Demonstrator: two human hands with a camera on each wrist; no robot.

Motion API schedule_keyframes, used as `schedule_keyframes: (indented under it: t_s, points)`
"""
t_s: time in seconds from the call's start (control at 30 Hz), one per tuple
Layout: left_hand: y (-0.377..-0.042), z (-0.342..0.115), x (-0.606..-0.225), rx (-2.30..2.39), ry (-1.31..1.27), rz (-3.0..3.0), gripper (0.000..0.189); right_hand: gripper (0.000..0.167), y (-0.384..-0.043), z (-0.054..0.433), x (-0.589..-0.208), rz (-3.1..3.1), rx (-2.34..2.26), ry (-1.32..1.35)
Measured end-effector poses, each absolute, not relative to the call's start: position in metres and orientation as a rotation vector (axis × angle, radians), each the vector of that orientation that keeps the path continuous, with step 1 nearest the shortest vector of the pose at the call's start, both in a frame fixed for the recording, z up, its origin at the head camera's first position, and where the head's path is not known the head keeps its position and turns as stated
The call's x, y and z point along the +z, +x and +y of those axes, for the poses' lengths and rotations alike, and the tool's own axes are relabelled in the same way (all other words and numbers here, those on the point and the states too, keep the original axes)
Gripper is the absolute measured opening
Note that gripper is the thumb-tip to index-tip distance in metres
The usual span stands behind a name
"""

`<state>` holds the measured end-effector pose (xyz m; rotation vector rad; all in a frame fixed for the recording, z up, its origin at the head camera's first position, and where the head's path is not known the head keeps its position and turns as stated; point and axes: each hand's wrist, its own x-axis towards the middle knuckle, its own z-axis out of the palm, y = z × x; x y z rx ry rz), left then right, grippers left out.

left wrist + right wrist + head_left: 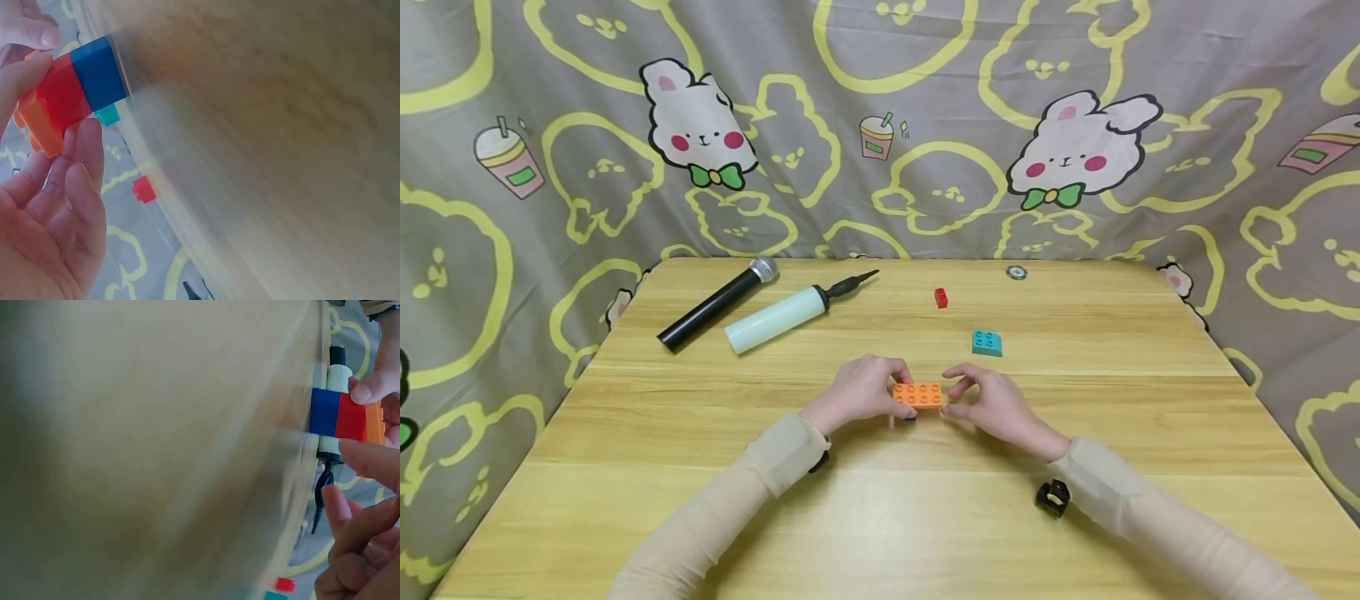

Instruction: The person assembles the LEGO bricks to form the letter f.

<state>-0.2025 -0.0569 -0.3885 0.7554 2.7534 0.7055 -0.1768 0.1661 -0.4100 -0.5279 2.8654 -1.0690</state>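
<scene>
An orange building brick (917,405) tops a small stack, with a red brick (67,94) in the middle and a blue brick (99,74) at the bottom, down at the tabletop. My left hand (867,388) pinches the stack from its left side, thumb on the near face and fingers on the far one. At the orange brick's right end is my right hand (997,404), its thumb and fingers spread apart and loosely bent, fingertips right beside the brick. In the head view the orange brick hides the red one beneath it.
Beyond the hands lie a teal brick (987,343), a small red brick (941,297) and a round disc (1017,272). Back left are a black microphone (715,307) and a pale hand pump (778,320). A patterned curtain (940,108) borders the wooden table (880,517).
</scene>
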Motion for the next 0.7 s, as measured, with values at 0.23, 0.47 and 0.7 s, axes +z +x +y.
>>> schedule_keyframes:
  t_s: [0.23,0.47,0.7]
  points:
    - [-0.202,-0.057,-0.387,0.700,0.747,2.760,0.035,0.046,-0.194,0.168,-0.399,3.121,-0.751,-0.625]
    - [-0.202,-0.056,-0.389,0.708,0.746,2.760,0.034,0.044,-0.216,0.168,-0.401,3.343,-0.358,-0.776]
    - [-0.202,-0.056,-0.388,0.702,0.749,2.769,0.034,0.030,-0.249,0.159,-0.401,3.482,0.063,-0.813]
